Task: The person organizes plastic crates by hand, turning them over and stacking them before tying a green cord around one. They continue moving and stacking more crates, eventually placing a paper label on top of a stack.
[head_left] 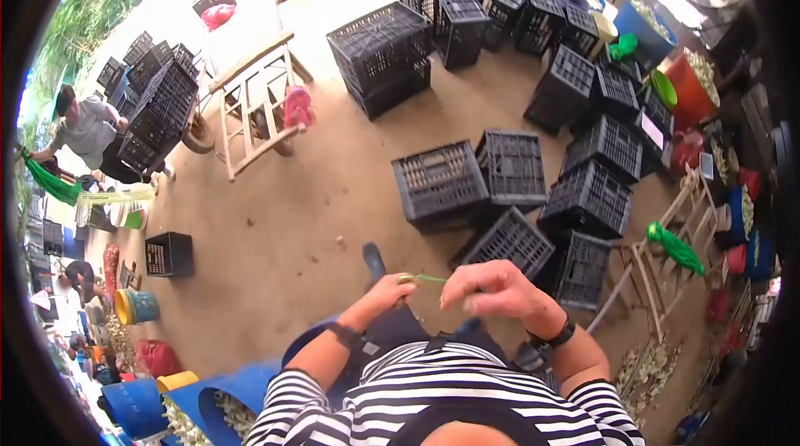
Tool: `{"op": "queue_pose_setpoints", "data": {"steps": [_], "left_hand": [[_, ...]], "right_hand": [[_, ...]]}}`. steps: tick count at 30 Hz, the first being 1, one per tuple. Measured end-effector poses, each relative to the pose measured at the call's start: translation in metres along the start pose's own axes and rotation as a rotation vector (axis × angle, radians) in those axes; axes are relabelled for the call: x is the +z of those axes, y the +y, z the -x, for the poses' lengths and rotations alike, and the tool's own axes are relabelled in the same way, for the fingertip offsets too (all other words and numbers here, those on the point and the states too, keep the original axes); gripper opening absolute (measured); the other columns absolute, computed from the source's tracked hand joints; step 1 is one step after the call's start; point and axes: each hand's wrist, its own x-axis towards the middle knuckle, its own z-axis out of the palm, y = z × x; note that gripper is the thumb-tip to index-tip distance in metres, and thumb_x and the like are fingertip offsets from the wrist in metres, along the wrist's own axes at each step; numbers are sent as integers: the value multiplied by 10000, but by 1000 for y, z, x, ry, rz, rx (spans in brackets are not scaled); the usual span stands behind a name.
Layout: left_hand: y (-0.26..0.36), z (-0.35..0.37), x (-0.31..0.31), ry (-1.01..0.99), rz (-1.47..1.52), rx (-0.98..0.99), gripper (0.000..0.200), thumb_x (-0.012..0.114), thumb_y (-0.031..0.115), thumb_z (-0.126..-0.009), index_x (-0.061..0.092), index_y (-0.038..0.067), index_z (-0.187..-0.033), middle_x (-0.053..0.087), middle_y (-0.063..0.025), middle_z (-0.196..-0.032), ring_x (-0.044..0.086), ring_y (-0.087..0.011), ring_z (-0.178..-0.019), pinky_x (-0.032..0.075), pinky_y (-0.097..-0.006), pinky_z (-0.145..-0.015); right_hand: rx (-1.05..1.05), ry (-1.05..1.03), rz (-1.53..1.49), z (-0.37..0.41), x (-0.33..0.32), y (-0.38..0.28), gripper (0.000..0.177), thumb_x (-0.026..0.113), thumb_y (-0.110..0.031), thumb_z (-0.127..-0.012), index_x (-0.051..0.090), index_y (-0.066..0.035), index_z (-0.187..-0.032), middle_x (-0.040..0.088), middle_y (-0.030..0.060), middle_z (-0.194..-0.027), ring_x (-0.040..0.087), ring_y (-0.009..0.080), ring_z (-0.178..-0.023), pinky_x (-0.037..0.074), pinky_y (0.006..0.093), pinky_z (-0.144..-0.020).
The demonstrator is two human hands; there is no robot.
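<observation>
A thin green strand (430, 279), perhaps string or a stem, runs between my two hands in front of my striped shirt. My left hand (390, 290) is closed, with the strand coming out at its fingertips. At the strand's other end, the curled fingers of my right hand (498, 288) close on it. Whether it is string or plant is too small to tell. Beyond my right hand, a black plastic crate (505, 244) lies tilted on the brown floor (275, 263), nearest of a group of crates.
Stacked black crates (379, 50) stand ahead, with more to the right. A wooden frame (262, 104) stands ahead left, near a person (87, 129) beside a loaded cart. Blue barrels (200, 400) holding pale pieces are at lower left. A wooden rack (658, 279) stands right.
</observation>
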Motion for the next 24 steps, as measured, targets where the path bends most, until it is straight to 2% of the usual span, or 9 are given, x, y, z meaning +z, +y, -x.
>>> {"op": "queue_pose_setpoints", "data": {"steps": [2,4,7,8,9,15,19,23,24], "left_hand": [[-19,-7,-70,175,66,8,214,518,146,-826,595,57,-1005,525,-7,-623,430,-75,-473,347,-222,-414],[-7,-12,-143,329,-42,51,214,520,150,-822,589,49,-997,534,-16,-617,442,-78,-467,357,-232,-406],[28,2,-223,522,-33,58,206,520,143,-816,589,41,-981,545,-32,-611,450,-81,-455,361,-241,-392],[44,7,-245,527,-34,69,206,520,143,-816,589,41,-981,545,-32,-611,450,-81,-455,361,-241,-392],[58,14,-265,565,86,53,203,516,128,-813,590,41,-981,544,-33,-603,447,-83,-444,358,-240,-386],[100,6,-341,640,174,27,197,501,94,-803,591,45,-971,538,-29,-585,431,-81,-415,350,-235,-373],[123,-16,-365,594,188,-11,193,515,114,-799,599,60,-964,550,-22,-599,459,-81,-449,376,-231,-394],[147,-52,-405,528,109,-3,209,523,142,-794,599,63,-972,571,-25,-622,476,-83,-478,394,-234,-416],[161,-63,-418,535,50,-7,214,520,145,-794,597,59,-974,577,-28,-627,485,-86,-487,399,-238,-420]], "right_hand": [[-313,-340,-179,-83,9,-37,213,607,-148,-787,635,27,-907,607,111,-912,541,249,-927,367,366,-894],[-517,-649,-215,-175,23,-68,216,563,-169,-840,636,34,-856,617,144,-902,537,303,-865,407,397,-791],[-510,-882,-459,-292,52,-100,207,513,-151,-863,619,25,-845,587,171,-910,539,306,-847,406,407,-765],[-644,-917,-697,-321,73,-93,163,592,-102,-784,649,0,-899,581,192,-989,552,309,-902,433,363,-779],[-600,-862,-808,-334,83,-104,240,552,-172,-857,636,50,-818,614,153,-818,579,269,-767,432,336,-714],[-685,-982,-868,-432,74,-123,183,547,-119,-826,632,43,-831,607,161,-851,566,256,-787,424,332,-708],[-555,-850,-914,-470,41,-123,154,512,-61,-788,632,37,-794,604,146,-808,543,265,-718,426,340,-687],[-889,-758,-846,-523,-9,-123,218,515,-118,-833,649,23,-734,616,150,-770,542,251,-690,440,318,-587],[-839,-775,-748,-531,-36,-135,197,543,-121,-828,656,19,-748,625,149,-790,544,242,-696,440,309,-583]]}}
